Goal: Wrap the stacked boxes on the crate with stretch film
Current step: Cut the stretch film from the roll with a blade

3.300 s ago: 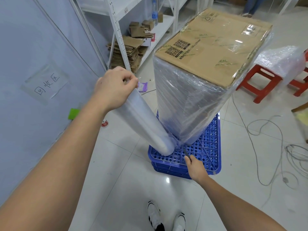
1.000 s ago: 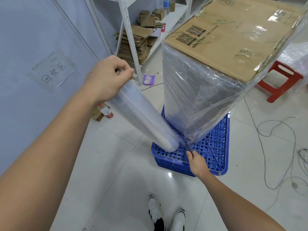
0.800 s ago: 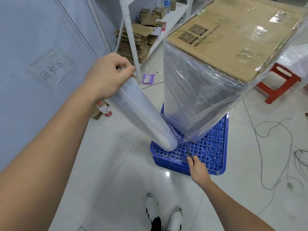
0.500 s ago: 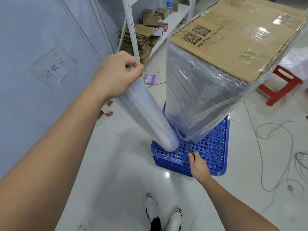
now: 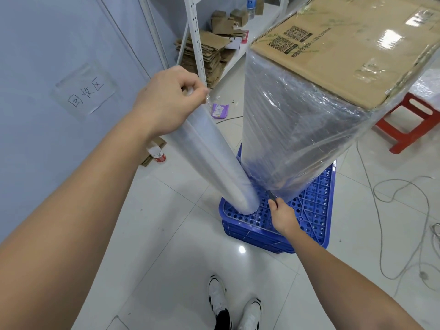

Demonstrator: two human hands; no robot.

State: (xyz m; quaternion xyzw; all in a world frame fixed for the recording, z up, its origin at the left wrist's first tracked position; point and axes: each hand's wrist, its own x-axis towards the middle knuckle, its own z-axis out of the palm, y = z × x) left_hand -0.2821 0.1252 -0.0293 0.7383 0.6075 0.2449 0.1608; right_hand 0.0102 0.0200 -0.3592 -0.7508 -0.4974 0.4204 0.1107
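Left grip point(image 5: 166, 101) clamped on the film roll point(image 5: 214, 163) top; right grip point(image 5: 283, 216) pinching a small blade at the film beside the roll's foot. Boxes point(image 5: 333, 79) stand wrapped on the crate point(image 5: 309, 210). Risk: blade slipping could gash the wrap or fingers.

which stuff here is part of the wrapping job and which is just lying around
In use: film roll, left hand, right hand, small dark tool, wrapped boxes, blue crate.
Lying about: flattened cardboard, red stool, floor cables, small bottle.
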